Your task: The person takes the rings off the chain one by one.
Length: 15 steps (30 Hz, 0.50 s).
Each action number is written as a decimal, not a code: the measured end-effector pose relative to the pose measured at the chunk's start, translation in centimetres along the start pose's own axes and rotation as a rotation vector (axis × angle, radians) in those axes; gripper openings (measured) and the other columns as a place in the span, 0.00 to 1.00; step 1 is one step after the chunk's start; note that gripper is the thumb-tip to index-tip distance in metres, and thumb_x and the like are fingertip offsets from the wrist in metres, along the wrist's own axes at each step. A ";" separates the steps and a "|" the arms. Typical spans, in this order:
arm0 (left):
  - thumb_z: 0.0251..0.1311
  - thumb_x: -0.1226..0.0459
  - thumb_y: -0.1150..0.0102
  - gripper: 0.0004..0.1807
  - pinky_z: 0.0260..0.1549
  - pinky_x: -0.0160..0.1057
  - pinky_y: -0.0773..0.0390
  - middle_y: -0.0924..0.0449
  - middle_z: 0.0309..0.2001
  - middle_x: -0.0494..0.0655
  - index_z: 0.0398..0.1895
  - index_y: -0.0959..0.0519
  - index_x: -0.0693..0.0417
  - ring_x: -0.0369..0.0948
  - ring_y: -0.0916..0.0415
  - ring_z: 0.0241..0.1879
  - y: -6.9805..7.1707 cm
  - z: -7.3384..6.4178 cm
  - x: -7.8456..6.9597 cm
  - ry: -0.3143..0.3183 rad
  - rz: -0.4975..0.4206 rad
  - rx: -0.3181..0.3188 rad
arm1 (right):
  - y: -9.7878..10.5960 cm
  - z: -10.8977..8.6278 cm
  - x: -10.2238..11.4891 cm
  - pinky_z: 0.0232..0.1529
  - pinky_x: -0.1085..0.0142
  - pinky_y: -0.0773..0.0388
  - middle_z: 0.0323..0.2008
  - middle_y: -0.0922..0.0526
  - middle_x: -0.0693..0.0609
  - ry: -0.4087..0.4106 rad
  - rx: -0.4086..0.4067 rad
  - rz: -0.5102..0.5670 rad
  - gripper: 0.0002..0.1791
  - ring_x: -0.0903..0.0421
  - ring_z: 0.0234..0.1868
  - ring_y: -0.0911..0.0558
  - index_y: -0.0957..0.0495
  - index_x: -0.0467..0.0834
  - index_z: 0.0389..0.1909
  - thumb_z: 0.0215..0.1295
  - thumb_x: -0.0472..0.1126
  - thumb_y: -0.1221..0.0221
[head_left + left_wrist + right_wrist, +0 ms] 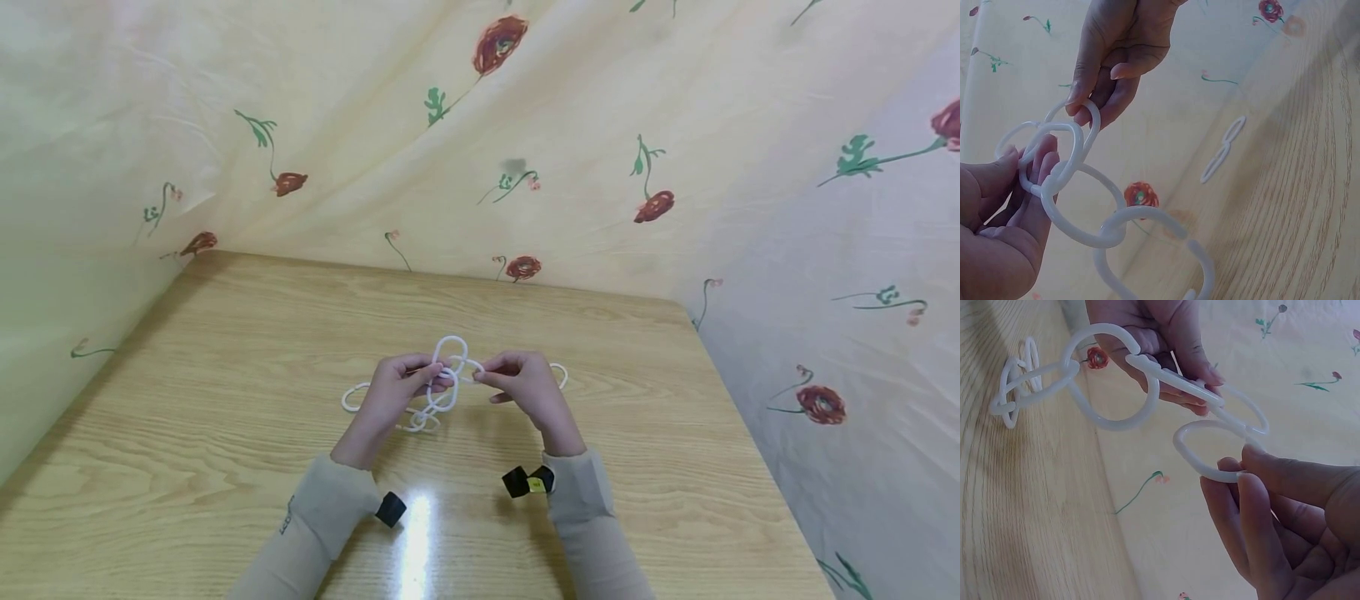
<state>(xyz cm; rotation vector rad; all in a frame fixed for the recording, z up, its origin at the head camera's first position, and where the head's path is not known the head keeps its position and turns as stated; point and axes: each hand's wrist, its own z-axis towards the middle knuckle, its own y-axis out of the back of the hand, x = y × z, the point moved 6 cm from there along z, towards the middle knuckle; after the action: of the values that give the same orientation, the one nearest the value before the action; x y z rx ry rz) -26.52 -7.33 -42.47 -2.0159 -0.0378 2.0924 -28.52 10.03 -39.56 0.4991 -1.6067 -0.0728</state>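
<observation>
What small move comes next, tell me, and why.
Perhaps the right hand should gently tug its pinched link: that link overlaps the white chain the left hand holds, but these views don't settle whether it is hooked on.

You have no legible text in any of the three views. Closest you get, head view: dark lettering (287, 515) along the outer edge of your left sleeve (332, 493), too small and slanted to read. Also a yellow label (536, 485) on the black mount (515, 482) by your right cuff (581, 485); it carries a faint mark, too blurred for you to tell letter from number.
</observation>
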 end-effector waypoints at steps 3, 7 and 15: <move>0.63 0.71 0.49 0.13 0.40 0.38 0.19 0.18 0.34 0.55 0.43 0.25 0.77 0.36 0.19 0.33 0.0 -0.1 0.0 0.005 0.014 -0.008 | 0.1 0.0 0.0 0.30 0.62 0.17 0.32 0.17 0.46 0.000 -0.009 -0.003 0.07 0.57 0.32 0.18 0.19 0.36 0.33 0.55 0.35 0.35; 0.63 0.70 0.49 0.13 0.41 0.39 0.19 0.18 0.34 0.56 0.43 0.25 0.75 0.36 0.19 0.32 0.1 -0.1 0.1 0.022 0.029 -0.020 | 0.4 0.0 0.0 0.30 0.63 0.18 0.34 0.17 0.47 0.001 -0.029 -0.013 0.07 0.57 0.33 0.19 0.19 0.36 0.33 0.55 0.36 0.35; 0.63 0.69 0.49 0.13 0.42 0.41 0.20 0.18 0.34 0.56 0.44 0.25 0.75 0.36 0.19 0.32 0.2 0.0 0.3 0.034 0.033 -0.027 | 0.9 0.3 -0.3 0.30 0.64 0.18 0.34 0.17 0.46 -0.006 -0.067 -0.029 0.07 0.57 0.33 0.19 0.19 0.36 0.33 0.55 0.36 0.36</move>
<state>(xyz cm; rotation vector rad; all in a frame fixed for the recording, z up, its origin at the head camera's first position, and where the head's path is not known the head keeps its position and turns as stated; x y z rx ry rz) -26.60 -7.47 -42.75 -2.0817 -0.0274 2.0875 -29.09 10.85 -39.60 0.4708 -1.5977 -0.1500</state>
